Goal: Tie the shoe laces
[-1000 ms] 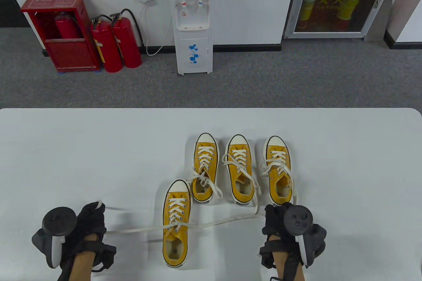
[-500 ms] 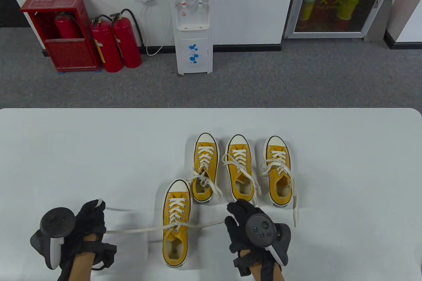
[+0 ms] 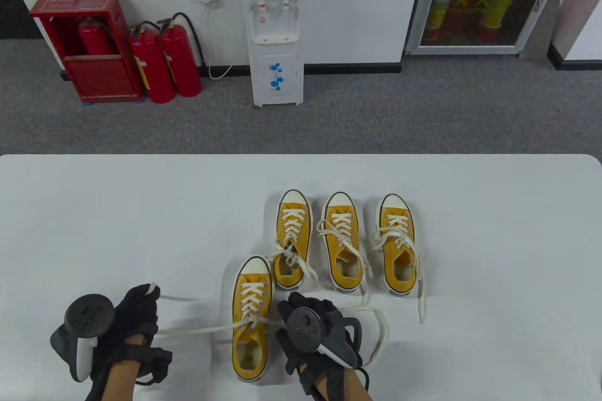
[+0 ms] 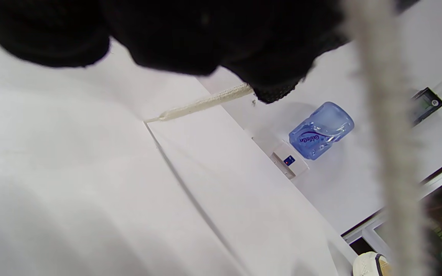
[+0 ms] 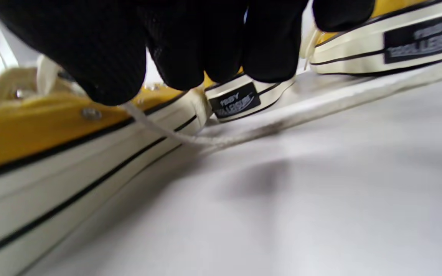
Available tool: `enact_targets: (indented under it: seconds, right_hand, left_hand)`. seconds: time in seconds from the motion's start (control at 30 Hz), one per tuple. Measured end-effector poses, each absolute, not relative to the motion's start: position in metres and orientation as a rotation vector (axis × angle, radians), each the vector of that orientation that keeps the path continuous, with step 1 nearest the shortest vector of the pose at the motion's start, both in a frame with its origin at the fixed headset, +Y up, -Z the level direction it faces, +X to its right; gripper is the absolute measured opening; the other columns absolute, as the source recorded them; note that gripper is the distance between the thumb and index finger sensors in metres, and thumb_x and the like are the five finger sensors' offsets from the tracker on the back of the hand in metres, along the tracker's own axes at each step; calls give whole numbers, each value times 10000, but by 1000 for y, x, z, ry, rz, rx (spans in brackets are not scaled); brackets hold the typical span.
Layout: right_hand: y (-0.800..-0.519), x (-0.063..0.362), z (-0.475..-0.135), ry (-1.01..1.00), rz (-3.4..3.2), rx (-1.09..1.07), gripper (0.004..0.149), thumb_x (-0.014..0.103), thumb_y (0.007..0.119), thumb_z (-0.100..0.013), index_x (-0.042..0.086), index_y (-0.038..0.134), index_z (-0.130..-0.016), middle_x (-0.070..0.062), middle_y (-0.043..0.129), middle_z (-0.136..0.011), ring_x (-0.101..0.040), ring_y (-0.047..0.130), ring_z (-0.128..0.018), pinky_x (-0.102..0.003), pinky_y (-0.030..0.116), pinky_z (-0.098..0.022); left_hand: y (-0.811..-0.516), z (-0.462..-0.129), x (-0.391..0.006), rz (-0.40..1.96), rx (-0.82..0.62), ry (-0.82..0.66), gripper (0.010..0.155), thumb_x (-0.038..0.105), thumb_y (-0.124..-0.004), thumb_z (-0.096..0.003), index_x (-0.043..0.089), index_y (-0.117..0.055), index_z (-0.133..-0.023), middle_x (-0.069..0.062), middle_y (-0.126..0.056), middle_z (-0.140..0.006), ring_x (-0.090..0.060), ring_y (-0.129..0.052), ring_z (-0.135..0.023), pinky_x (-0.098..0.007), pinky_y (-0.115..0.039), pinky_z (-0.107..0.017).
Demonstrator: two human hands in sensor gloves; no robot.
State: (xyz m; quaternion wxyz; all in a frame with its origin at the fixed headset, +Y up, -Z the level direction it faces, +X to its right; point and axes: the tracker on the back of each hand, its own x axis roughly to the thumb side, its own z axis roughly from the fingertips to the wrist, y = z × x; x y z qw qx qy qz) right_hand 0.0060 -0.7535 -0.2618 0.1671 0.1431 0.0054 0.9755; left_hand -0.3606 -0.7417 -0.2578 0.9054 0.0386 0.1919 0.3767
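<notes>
Left hand [image 3: 134, 321] grips left lace [image 3: 197, 329] taut; right hand [image 3: 310, 326] pinches right lace [image 5: 159, 130] beside near sneaker [image 3: 251, 318]; three sneakers [image 3: 341, 241] beyond.

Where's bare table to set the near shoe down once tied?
Free: the table left of the row of three shoes, and right of it. Crowded: around the near shoe, between left hand and right hand, laces trailing.

Four shoes [image 3: 252, 321] are seen in yellow with cream toe caps and white laces [image 3: 197, 329]; the table [image 3: 117, 213] is white, the gloves [image 3: 136, 321] black, the extinguishers [image 3: 164, 62] red.
</notes>
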Motion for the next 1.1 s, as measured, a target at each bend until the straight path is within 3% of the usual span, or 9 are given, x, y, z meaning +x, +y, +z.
enact_targets:
  seconds: [0.4, 0.63, 0.83, 1.1]
  right_hand:
    - [-767, -15, -276, 118, 2884, 361, 626, 414, 894, -408, 180, 763, -974, -80, 610, -1087, -407, 683, -978, -681, 444, -712]
    - [-766, -12, -276, 101, 2821, 312, 437, 387, 892, -413, 226, 931, -817, -64, 670, -1063, -402, 701, -969, -681, 437, -714]
    - [-758, 5, -274, 121, 2726, 289, 423, 392, 877, -415, 179, 932, -776, -71, 700, -1037, -405, 700, -966, -685, 437, -710]
    - [-730, 33, -270, 118, 2410, 285, 418, 488, 867, -409, 166, 975, -653, -69, 805, -947, -400, 769, -920, -688, 474, -695]
  left_hand:
    - [-741, -259, -359, 791, 77, 376, 405, 416, -758, -494, 295, -881, -861, 124, -1018, -302, -125, -1000, -121, -465, -899, -287]
    - [-741, -259, -358, 791, 71, 374, 406, 417, -757, -494, 297, -878, -863, 124, -1019, -303, -125, -1000, -121, -465, -899, -287]
    - [-740, -259, -358, 792, 69, 377, 406, 417, -757, -494, 295, -881, -862, 124, -1018, -303, -125, -1000, -120, -466, -899, -287]
    - [-739, -258, -358, 801, 71, 379, 404, 416, -758, -494, 297, -880, -861, 123, -1019, -302, -125, -1000, -120, -465, -899, -287]
